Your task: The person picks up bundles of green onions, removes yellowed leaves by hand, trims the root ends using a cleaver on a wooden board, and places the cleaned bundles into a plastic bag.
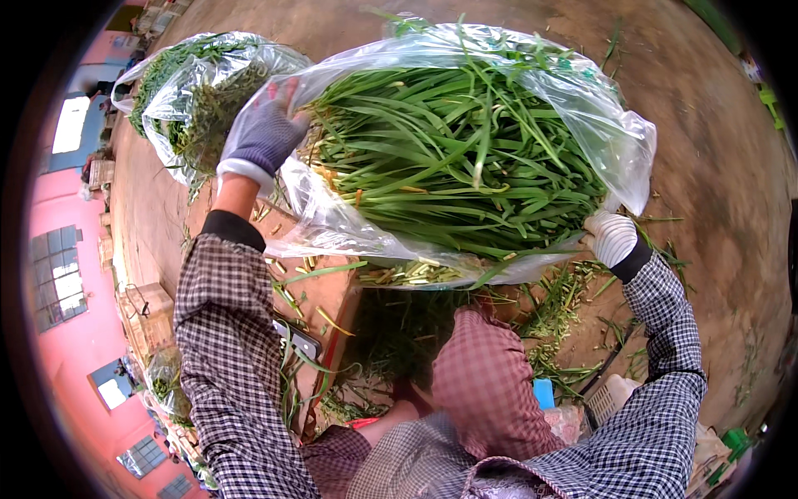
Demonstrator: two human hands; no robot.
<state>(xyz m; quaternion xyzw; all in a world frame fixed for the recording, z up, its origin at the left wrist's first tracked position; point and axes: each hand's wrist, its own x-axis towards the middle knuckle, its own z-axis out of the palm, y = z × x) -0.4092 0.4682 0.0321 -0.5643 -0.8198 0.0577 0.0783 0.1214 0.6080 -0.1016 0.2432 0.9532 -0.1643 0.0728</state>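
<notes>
Two gloved hands at work, one at each end of a clear plastic bag (636, 166). The left hand (262, 135), in a grey-purple glove with a white cuff, closes its fingers on the film at the bag's left edge. The right hand (613, 236), in a pale striped glove, is lower and nearer the body; its bent fingers hold the bag's near right corner, the thumb hidden.

Between the hands lies a thick bundle of long green leaves (465, 150). Pale cut ends point toward the left hand, darker leaf tips toward the right. The film wraps the bundle's far side and right end; its top is exposed. A few loose stalks lie crosswise on it.

Just beyond and left of the left hand: a second clear bag (170, 125) full of finer greens, near the first.

Nearer the body than the left hand: a brown surface (331, 293) with scattered trimmings; a dark phone (299, 341) beside the left forearm. Below the right hand: cut scraps (557, 316) and, closer to the body, a white basket (613, 397).
</notes>
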